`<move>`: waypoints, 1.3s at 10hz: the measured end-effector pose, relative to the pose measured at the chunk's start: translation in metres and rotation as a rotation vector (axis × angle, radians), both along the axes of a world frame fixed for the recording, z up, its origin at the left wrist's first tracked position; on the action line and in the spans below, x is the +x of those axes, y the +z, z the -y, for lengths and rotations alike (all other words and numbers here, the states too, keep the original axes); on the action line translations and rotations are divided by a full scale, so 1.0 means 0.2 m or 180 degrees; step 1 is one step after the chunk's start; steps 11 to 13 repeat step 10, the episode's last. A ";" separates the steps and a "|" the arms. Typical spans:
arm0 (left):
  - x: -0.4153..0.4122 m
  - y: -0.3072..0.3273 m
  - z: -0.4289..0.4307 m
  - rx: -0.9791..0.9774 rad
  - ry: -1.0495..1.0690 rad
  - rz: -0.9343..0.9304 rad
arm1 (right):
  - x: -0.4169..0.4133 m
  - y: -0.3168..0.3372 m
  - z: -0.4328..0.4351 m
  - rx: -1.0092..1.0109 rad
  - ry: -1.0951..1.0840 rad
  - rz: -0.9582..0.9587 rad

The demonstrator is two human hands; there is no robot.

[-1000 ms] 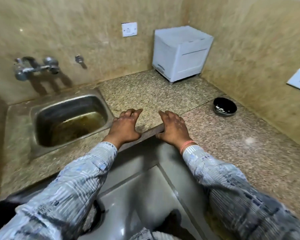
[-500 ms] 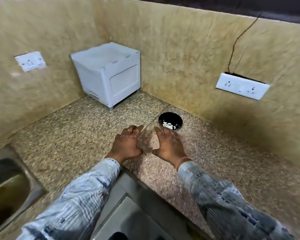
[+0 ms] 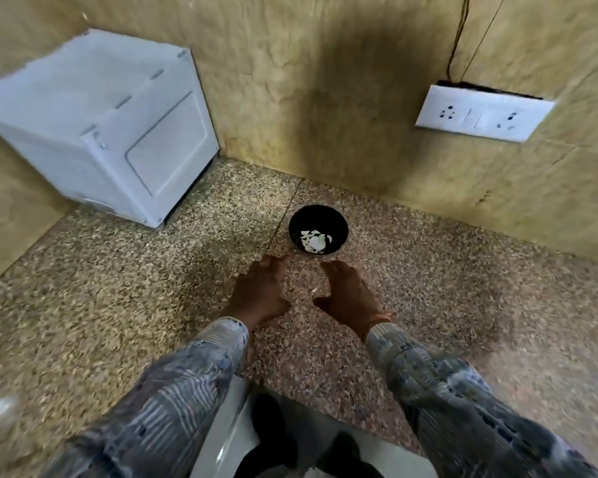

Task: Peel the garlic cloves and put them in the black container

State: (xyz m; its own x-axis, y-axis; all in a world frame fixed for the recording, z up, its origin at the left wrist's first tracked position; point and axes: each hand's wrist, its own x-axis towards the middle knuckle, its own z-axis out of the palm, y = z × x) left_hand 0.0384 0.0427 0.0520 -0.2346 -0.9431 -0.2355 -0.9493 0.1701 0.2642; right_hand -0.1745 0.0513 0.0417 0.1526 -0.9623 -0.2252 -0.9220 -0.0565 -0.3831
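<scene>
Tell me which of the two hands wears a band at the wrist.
The right hand: an orange band shows at its wrist. The left hand has no band at its wrist.

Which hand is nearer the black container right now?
Right, narrowly. The right hand lies with its fingertips just short of the near rim of the black container; the left hand is off its near-left side, slightly farther. Neither touches it.

Single head view, high above the surface [image 3: 118, 322], looks forward and down into the wall corner; the black container [image 3: 318, 232] sits near centre, fairly close below.
</scene>
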 end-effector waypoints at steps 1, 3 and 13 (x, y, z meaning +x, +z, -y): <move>0.00 -0.13 0.10 0.0168 -0.0155 -0.0037 | 0.04 -0.13 0.06 0.0239 -0.0127 0.0215; 0.00 -0.25 0.14 0.0380 -0.0204 -0.0049 | 0.14 -0.31 0.07 0.0263 -0.0336 0.0191; -0.05 0.04 0.41 -0.0095 -0.0193 -0.0217 | 0.06 0.06 0.54 -0.0046 -0.1624 0.1410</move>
